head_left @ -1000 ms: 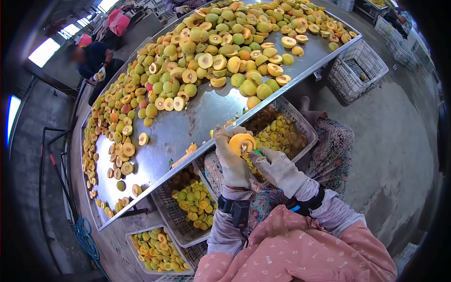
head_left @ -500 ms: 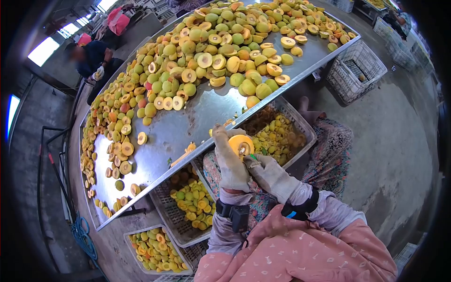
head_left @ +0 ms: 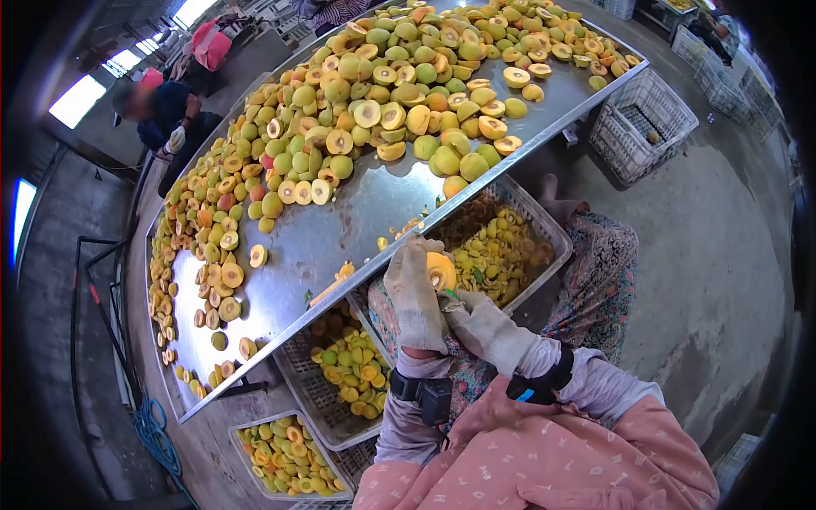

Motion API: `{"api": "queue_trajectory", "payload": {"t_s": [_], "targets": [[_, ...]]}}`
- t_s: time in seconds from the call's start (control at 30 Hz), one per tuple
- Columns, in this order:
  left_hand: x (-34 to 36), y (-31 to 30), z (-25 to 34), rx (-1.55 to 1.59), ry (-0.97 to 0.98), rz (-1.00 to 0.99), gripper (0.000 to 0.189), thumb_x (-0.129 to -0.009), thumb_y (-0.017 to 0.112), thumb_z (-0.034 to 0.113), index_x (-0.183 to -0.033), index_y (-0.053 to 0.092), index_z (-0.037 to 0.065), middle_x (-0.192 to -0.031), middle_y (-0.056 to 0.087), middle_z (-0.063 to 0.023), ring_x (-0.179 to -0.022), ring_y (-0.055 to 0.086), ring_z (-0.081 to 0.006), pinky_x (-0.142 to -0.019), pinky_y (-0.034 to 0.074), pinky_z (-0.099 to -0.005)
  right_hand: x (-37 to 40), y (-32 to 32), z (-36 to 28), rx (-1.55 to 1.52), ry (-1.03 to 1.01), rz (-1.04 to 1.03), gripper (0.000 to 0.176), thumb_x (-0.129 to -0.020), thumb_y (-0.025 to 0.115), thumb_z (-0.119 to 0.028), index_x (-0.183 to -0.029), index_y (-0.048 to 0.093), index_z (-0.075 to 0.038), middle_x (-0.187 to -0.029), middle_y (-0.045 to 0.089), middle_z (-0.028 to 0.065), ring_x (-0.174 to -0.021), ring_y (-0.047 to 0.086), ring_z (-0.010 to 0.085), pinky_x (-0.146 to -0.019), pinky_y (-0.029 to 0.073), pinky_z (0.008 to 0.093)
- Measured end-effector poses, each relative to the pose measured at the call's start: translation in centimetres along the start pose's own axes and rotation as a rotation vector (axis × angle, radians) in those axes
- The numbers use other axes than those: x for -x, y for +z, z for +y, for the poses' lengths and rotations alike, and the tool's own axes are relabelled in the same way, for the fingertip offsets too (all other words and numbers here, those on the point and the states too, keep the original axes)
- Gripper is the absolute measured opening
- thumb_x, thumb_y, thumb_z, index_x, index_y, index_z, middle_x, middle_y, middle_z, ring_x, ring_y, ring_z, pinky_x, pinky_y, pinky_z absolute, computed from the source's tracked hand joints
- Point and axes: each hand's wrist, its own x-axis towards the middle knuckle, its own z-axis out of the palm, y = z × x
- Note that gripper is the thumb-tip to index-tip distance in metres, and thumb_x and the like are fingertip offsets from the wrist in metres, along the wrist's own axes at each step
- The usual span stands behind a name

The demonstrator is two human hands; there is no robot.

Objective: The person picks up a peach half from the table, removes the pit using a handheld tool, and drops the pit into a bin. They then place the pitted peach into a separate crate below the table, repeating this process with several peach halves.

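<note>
My left hand [head_left: 415, 297], in a pale work glove, is closed around a yellow-orange peach half [head_left: 441, 270] just past the table edge. The cut face of the half points toward my right hand. My right hand [head_left: 489, 327], also gloved, is closed on a small green-handled tool [head_left: 448, 294], whose tip is at the fruit; whether it touches the flesh is hidden. Both hands are above a crate [head_left: 557, 225] with fruit pieces in it. On the metal table [head_left: 357, 212] lies a large heap of halved peaches [head_left: 365, 110].
Crates of yellow-green fruit pieces stand below the table, one [head_left: 340, 438] by the wall side and one [head_left: 293, 484] nearer me. A white crate [head_left: 642, 127] stands at the right. Another person [head_left: 174, 115] sits across at the left. A blue hose [head_left: 153, 433] lies on the floor.
The peach half has turned in my left hand, so less of its cut face shows. Both hands have shifted slightly toward me. Across the table, the other person has raised their head a little.
</note>
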Motion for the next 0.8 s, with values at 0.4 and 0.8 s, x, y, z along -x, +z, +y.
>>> {"api": "queue_trajectory", "payload": {"t_s": [0.4,0.8], "targets": [[-1.9,0.3,-2.0,-0.046,0.168,-0.131,0.045,-0.103,0.044,0.037,-0.093,0.066,-0.001,-0.08,0.066,-0.0104,-0.072,0.061,-0.0134,-0.07,0.049,-0.0256,2.4,-4.1,-5.4,-0.721,0.408,-0.503,0.052,-0.098,0.04,-0.065,-0.075,0.044,-0.019,-0.063,0.036,-0.0071,-0.05,0.032,0.0087,-0.047,0.03,0.0278],[-1.7,1.3,-1.6,0.134,-0.026,-0.226,0.044,-0.101,0.047,0.041,-0.093,0.064,0.001,-0.08,0.066,-0.0102,-0.07,0.06,-0.0136,-0.065,0.048,-0.0266,0.8,-4.4,-3.0,-0.893,0.433,-0.609,0.052,-0.099,0.038,-0.066,-0.078,0.047,-0.018,-0.058,0.036,-0.0081,-0.043,0.026,0.0043,-0.036,0.02,0.0214]]}}
